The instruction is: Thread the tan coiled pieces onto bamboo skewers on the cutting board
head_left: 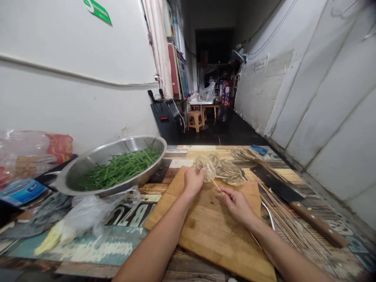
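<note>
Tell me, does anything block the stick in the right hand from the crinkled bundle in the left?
Nothing visible does: the right hand holds the stick, whose far end reaches the crinkled bundle at the left hand. The cleaver lies off to the right.

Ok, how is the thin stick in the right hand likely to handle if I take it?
The thin stick is probably light, given its slimness. It looks fairly stiff, running straight from the right hand to the wrinkled food. Pushed hard sideways, something so slender might snap.
</note>
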### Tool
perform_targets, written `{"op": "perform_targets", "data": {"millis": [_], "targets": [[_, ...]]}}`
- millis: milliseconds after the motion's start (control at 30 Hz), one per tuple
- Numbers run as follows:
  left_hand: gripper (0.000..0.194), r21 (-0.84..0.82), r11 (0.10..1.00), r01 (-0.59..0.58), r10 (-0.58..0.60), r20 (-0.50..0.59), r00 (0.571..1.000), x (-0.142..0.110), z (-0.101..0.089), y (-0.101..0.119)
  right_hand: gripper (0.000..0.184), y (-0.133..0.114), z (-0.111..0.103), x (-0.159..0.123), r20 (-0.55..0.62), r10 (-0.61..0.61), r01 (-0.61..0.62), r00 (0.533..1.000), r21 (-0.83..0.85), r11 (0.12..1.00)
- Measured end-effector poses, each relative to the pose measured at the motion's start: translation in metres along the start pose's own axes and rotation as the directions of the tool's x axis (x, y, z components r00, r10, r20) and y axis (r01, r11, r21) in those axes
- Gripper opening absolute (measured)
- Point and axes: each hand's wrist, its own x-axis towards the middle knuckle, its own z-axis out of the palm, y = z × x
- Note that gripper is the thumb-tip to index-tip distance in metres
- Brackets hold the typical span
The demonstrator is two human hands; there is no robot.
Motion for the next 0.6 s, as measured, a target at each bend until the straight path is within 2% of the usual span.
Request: {"op": "perform_targets", "data": {"millis": [33, 100, 167, 200, 267, 300, 333, 367, 400, 433, 467, 533, 600], "targets": [[0.014, 0.065, 0.998, -0.022, 0.023, -0.018, 1.0, 0.0, 0.0, -0.002, 0.034, 0.0, 0.0, 0.0, -0.003, 0.007, -0.007, 1.0, -0.003, 1.0], [0.015, 0.084, 0.996, -0.02, 0.023, -0.03, 0.999, 0.0, 0.001, -0.005, 0.032, -0.002, 0.0, -0.001, -0.002, 0.04, -0.04, 0.999, 0.026, 0.999], [0.016, 0.029, 1.0, -0.011, 0.012, -0.029, 1.0, 0.0, 0.003, -0.006, 0.031, -0.006, -0.002, -0.001, 0.045, 0.147, -0.152, 0.988, 0.152, 0.977], [0.017, 0.0, 1.0, -0.016, 0.016, -0.028, 0.999, -0.001, 0.004, -0.005, 0.031, -0.009, -0.005, -0.001, 0.102, 0.226, -0.245, 0.969, 0.256, 0.935], [0.02, -0.049, 0.998, -0.031, 0.03, -0.017, 0.999, -0.002, 0.005, -0.004, 0.031, -0.016, -0.01, -0.001, 0.27, 0.355, -0.444, 0.895, 0.469, 0.764], [0.021, -0.077, 0.997, -0.028, 0.028, -0.009, 1.0, -0.002, 0.006, -0.002, 0.03, -0.018, -0.012, -0.001, 0.351, 0.381, -0.518, 0.855, 0.543, 0.661], [0.022, -0.11, 0.994, -0.014, 0.014, -0.001, 1.0, -0.003, 0.007, -0.001, 0.03, -0.02, -0.014, 0.0, 0.409, 0.389, -0.564, 0.825, 0.588, 0.579], [0.022, -0.147, 0.989, 0.011, -0.009, 0.008, 1.0, -0.003, 0.007, 0.001, 0.029, -0.022, -0.015, 0.0, 0.441, 0.389, -0.588, 0.809, 0.605, 0.537], [0.023, -0.189, 0.981, 0.042, -0.04, 0.016, 0.999, -0.003, 0.007, 0.002, 0.03, -0.022, -0.016, 0.0, 0.441, 0.385, -0.585, 0.811, 0.601, 0.544], [0.023, -0.238, 0.968, 0.077, -0.073, 0.025, 0.997, -0.003, 0.007, 0.003, 0.03, -0.021, -0.016, 0.0, 0.408, 0.375, -0.553, 0.833, 0.579, 0.599], [0.023, -0.292, 0.949, 0.116, -0.11, 0.038, 0.993, -0.003, 0.007, 0.005, 0.03, -0.02, -0.015, 0.0, 0.344, 0.351, -0.489, 0.871, 0.531, 0.692], [0.022, -0.411, 0.882, 0.23, -0.206, 0.102, 0.973, -0.002, 0.006, 0.009, 0.028, -0.015, -0.012, 0.001, 0.167, 0.222, -0.268, 0.961, 0.354, 0.896], [0.019, -0.509, 0.772, 0.379, -0.309, 0.22, 0.925, 0.0, 0.003, 0.013, 0.027, -0.008, -0.01, 0.001, 0.048, 0.032, -0.039, 0.998, 0.136, 0.99]]}}
